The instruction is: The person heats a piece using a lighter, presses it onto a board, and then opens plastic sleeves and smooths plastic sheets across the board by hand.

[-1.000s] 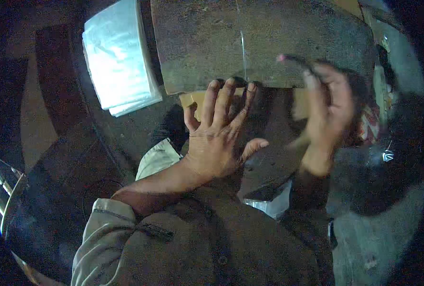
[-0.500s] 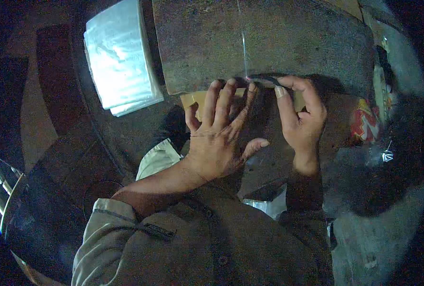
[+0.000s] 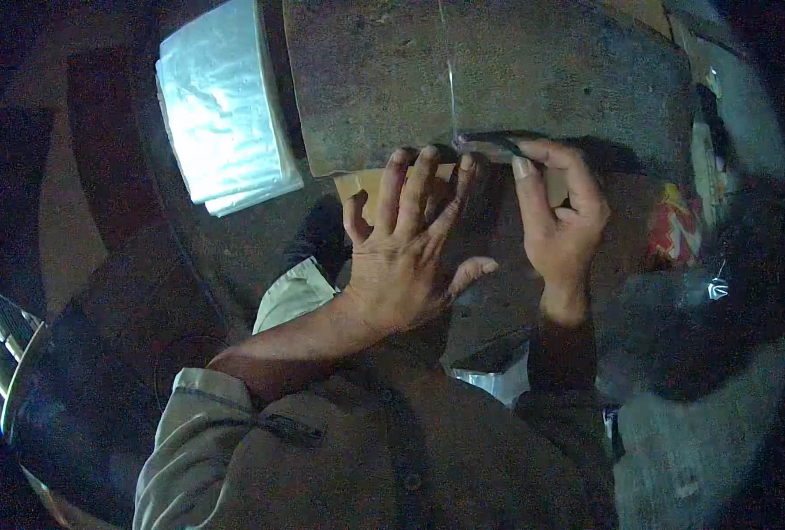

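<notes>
1. I find the right hand [image 3: 565,225] closed, thumb and forefinger pinching a slender, dark, slightly bowed stick-like tool [image 3: 496,139] that extends leftward from the grip.
2. The tool's pinkish tip sits at the near end of a thin, whitish, strand-like line [image 3: 452,88], by the near edge of a broad, brown, rough-topped bench [image 3: 569,71]. Whether tip and line touch, I cannot tell.
3. Change noted: one second ago the right hand was farther right, its tip well apart from the line; by half a second ago the tip had arrived. It stays there, the pink spot now paler. I judge the hand to be holding position for close work rather than travelling.
4. I record the left hand [image 3: 397,269] spread open, fingers gripping nothing visible, fingertips at the bench's near edge, forefinger just beside the tool's tip. A tan-yellow piece [image 3: 354,184] shows below that edge.
5. Surroundings: a stack of clear, glossy plastic sheets [image 3: 225,102] lies left of the bench; a red, yellow and white packet [image 3: 673,231] lies right of the right hand.
</notes>
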Demonstrator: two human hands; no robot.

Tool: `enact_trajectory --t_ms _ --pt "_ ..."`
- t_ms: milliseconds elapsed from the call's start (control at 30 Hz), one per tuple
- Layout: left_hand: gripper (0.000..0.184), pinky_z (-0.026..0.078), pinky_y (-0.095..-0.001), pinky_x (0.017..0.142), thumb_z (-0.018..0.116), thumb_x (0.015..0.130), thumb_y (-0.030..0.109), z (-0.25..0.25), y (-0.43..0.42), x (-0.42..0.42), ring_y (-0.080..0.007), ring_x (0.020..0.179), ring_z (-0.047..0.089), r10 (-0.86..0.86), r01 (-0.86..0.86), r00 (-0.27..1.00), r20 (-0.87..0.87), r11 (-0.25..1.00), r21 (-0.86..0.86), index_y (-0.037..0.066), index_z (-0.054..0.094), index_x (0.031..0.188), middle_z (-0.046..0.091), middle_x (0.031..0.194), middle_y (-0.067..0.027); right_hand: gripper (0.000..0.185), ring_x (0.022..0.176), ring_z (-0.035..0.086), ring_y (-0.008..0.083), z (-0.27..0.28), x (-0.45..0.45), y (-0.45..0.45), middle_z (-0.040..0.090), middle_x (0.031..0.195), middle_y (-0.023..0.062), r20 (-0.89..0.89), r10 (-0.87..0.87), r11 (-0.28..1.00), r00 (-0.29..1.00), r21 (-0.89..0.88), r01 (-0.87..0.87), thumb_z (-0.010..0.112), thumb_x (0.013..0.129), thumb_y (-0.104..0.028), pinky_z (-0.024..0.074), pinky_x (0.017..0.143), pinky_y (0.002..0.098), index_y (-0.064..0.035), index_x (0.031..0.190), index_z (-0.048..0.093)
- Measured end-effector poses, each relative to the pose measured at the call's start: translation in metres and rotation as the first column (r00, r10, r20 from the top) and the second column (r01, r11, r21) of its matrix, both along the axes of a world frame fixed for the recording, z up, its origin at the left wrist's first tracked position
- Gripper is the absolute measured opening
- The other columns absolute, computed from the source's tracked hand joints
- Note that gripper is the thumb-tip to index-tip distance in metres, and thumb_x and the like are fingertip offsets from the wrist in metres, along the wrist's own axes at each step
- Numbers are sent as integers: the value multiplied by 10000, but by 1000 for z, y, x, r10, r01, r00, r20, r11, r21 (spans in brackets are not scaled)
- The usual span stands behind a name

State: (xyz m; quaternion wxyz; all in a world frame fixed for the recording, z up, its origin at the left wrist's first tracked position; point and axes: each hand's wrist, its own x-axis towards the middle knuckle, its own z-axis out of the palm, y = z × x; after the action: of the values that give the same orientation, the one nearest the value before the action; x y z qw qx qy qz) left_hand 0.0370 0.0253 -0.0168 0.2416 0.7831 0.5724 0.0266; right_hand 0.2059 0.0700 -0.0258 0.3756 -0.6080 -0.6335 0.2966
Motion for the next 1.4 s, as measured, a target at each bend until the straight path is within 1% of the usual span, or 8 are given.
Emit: enact_trajectory --t_ms 367,500,733,1000,1133,1267,1333,1400 --pt "795 226 -563 935 462 782 659 4 5 2 -341 1280 265 42 -42 997 63 999 7 200 310 1413 297 1402 -124 173 890 598 159 -26 66 45 650 948 106 -82 -481 869 873 91 487 640 826 -105 460 798 286 -8 969 618" --pt "765 251 -581 926 482 787 638 9 4 2 -350 1279 266 10 -10 1000 -4 1000 20 233 311 1413 284 1407 -135 187 878 610 223 -31 83 59 650 956 109 217 -549 836 807 130 534 648 808 -96 466 808 332 -6 968 618" --pt "724 190 -587 969 558 762 615 7 -10 -16 -411 1330 181 -68 69 995 74 998 -9 235 410 1361 172 1463 -197 319 985 558 211 -17 53 24 595 1044 117 41 -535 835 844 176 521 632 852 -162 418 892 319 4 1104 528" --pt "636 242 -529 972 598 810 484 10 -33 -48 -389 1241 281 -144 161 959 243 986 -51 130 431 1311 286 1371 -210 333 633 416 51 -26 -36 -57 501 747 -44 -460 -524 810 717 -529 252 672 817 -329 303 538 208 -73 1005 571" --pt "613 246 -505 1016 592 853 375 10 -41 -58 -418 1276 254 29 68 944 330 958 -279 60 386 1337 240 1401 -239 359 604 394 41 -16 -54 -38 501 749 -54 -544 -483 815 686 -565 126 699 795 -337 282 499 196 -70 1002 580" --pt "553 301 -466 989 528 899 358 3 -48 -66 -373 1171 368 254 -79 866 430 920 -385 4 386 1299 343 1300 -220 338 557 377 33 -47 -61 -43 510 734 -58 -457 -581 800 674 -476 366 740 759 -312 266 459 195 -56 936 609" --pt "626 154 -421 1097 497 921 387 11 -43 -66 -349 1369 149 739 -118 474 478 592 -798 10 306 1384 291 1423 -208 316 561 377 28 -14 -63 -38 512 742 -54 -476 -642 721 601 -643 260 729 768 -303 264 459 192 -56 925 609" --pt "684 251 -412 1058 397 927 507 23 -37 -72 -292 1318 280 707 -10 453 543 613 -790 19 289 1393 327 1408 -160 281 571 392 26 25 -54 -42 516 724 -50 -623 -422 854 658 -516 59 704 791 -284 282 467 200 -52 920 612"
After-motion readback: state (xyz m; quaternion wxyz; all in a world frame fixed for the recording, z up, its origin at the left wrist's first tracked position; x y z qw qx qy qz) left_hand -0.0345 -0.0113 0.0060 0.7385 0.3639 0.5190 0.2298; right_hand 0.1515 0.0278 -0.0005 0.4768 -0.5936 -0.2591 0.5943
